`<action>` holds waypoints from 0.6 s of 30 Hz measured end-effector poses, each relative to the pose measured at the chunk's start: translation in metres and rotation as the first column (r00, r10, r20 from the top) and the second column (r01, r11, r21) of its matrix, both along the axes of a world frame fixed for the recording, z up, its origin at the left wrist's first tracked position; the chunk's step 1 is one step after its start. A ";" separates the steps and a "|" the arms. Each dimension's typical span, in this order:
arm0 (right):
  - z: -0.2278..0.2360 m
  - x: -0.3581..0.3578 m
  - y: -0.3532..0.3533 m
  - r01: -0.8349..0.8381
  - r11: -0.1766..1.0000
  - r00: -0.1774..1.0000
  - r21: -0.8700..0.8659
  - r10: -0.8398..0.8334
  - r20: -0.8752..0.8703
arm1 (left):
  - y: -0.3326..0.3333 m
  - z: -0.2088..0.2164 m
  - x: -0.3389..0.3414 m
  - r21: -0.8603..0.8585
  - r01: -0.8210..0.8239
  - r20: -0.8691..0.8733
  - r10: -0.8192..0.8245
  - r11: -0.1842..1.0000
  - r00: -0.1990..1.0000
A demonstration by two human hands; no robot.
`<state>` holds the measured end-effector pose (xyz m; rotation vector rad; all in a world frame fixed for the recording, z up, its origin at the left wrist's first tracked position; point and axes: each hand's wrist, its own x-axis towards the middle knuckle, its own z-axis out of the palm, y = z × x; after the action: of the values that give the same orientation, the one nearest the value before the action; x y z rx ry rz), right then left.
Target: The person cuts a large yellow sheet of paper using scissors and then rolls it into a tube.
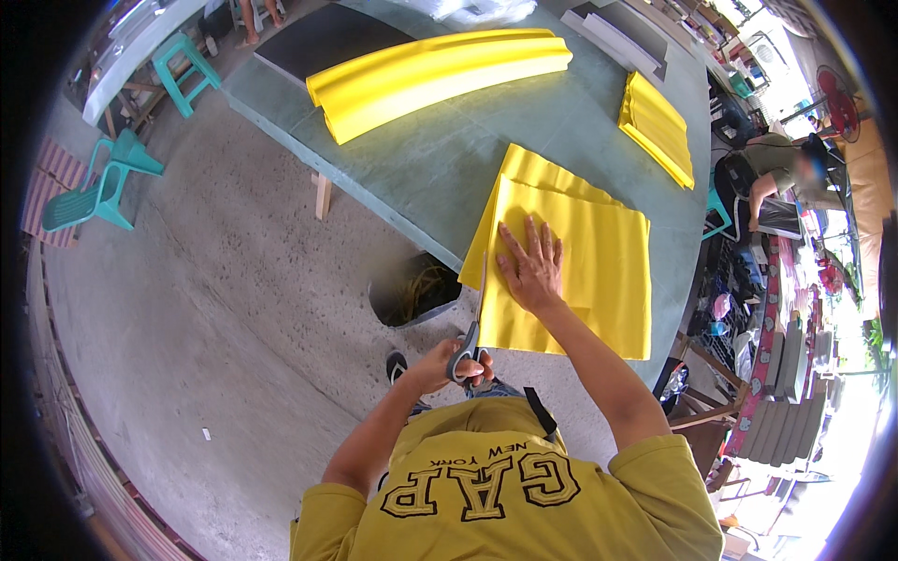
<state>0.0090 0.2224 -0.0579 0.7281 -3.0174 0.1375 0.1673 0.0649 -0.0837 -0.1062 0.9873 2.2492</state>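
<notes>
My left hand (438,366) grips a pair of scissors (465,353) by the dark handles, just off the near edge of the table. Their blades point away from me and lie along the left edge of a stack of yellow sheets (599,271). Whether the blades are apart or together I cannot tell. My right hand (536,271) lies flat on the top sheet with its fingers spread. The sheets overlap unevenly, and their near edge hangs over the table's edge.
A long folded yellow bundle (440,79) and a smaller yellow stack (655,131) lie on the grey-green table (412,168). Below its edge stands a dark container (412,294) with yellow scraps. Green chairs (112,187) are at left; another person (781,168) sits at right.
</notes>
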 end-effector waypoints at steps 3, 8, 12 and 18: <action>0.002 0.000 -0.001 0.001 1.000 1.000 -0.012 0.000 0.021 | -0.001 -0.005 -0.002 0.081 -0.036 -0.025 0.038 0.996 0.999; 0.001 -0.001 0.003 -0.001 1.000 1.000 -0.012 0.001 0.026 | -0.002 0.023 -0.006 -0.165 -0.041 0.069 0.053 0.985 0.996; 0.002 0.000 0.001 -0.011 1.000 1.000 -0.018 0.011 0.025 | -0.009 0.014 -0.009 -0.242 0.017 -0.024 -0.024 0.970 0.999; 0.002 0.000 0.001 -0.012 1.000 1.000 -0.025 0.013 0.013 | -0.017 0.006 -0.024 -0.184 0.050 -0.080 -0.066 0.982 0.995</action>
<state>0.0090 0.2232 -0.0562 0.7469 -3.0180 0.1807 0.1431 0.0475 -0.0778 -0.0598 1.2254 2.1228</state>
